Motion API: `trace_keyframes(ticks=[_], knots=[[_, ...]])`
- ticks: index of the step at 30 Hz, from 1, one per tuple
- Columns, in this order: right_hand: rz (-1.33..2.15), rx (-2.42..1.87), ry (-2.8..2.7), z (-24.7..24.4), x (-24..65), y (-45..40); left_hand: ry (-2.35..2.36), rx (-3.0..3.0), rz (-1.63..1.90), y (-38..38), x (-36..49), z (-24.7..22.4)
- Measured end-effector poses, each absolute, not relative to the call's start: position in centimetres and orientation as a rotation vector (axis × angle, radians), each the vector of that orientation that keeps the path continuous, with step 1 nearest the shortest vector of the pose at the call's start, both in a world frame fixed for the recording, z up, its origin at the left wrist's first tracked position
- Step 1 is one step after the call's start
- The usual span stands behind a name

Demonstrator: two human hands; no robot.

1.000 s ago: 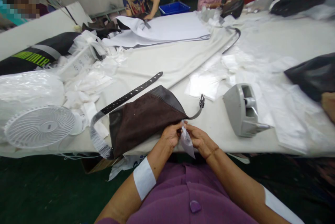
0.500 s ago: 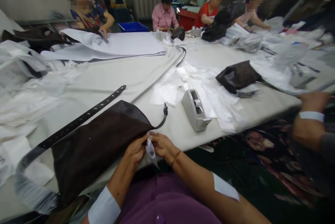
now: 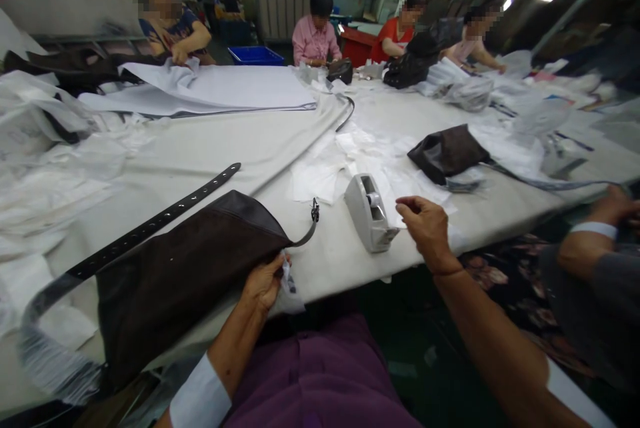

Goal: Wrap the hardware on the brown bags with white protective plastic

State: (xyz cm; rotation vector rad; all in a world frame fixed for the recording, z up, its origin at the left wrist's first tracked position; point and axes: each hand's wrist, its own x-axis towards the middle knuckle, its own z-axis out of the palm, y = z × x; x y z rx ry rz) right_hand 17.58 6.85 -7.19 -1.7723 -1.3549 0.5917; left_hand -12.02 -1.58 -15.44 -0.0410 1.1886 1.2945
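A dark brown leather bag [image 3: 185, 275] lies on the near left of the table, its studded black strap [image 3: 185, 211] stretching behind it. The lower part of the strap [image 3: 45, 348] is wrapped in clear plastic. At the bag's right end, a short strap with a buckle [image 3: 315, 210] sticks out. My left hand [image 3: 264, 283] pinches a small piece of clear wrap [image 3: 289, 288] beside that corner. Just right of a grey tape dispenser [image 3: 369, 215], my right hand [image 3: 429, 228] is raised with thumb and forefinger close together; what they hold, if anything, cannot be made out.
Thin white sheets [image 3: 320, 178] lie scattered behind the dispenser. Another dark bag [image 3: 447, 151] rests farther right, near a co-worker's arm [image 3: 590, 241]. Plastic bags and wrapping [image 3: 45, 195] heap up at left. Several people work across the table [image 3: 200, 148], around a large white sheet [image 3: 250, 85].
My right hand has left the wrap and moved right, beside the tape dispenser. The left hand stays at the bag's corner with the wrap, which now hangs spread out more.
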Motion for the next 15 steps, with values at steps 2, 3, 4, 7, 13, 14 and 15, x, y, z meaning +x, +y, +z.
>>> trace_keyframes(ticks=[2, 3, 4, 7, 13, 14, 15], knots=[[0.804, -1.88, -1.21, -7.4, 20.4, 9.1, 1.206, -0.019, 1.297, -1.7, -11.9, -15.4], [0.929, -1.908, -1.147, -7.8, 21.1, 10.0, 1.212, -0.02, 1.29, -1.8, -11.8, -15.4], [1.038, -1.922, -1.103, -8.3, 21.4, 10.6, 1.214, -0.028, 1.278, -1.8, -11.8, -15.4], [1.22, -1.923, -1.069, -9.5, 20.8, 11.6, 1.208, -0.064, 1.27, -2.0, -11.8, -15.5], [1.375, -1.957, -1.019, -9.8, 19.8, 12.6, 1.157, -0.125, 1.255, -2.0, -11.9, -15.9], [1.387, -1.964, -1.012, -9.7, 19.8, 12.9, 1.147, -0.135, 1.248, -2.0, -12.0, -16.0], [1.398, -1.97, -1.005, -9.6, 19.7, 13.1, 1.141, -0.143, 1.244, -2.0, -12.0, -16.0]])
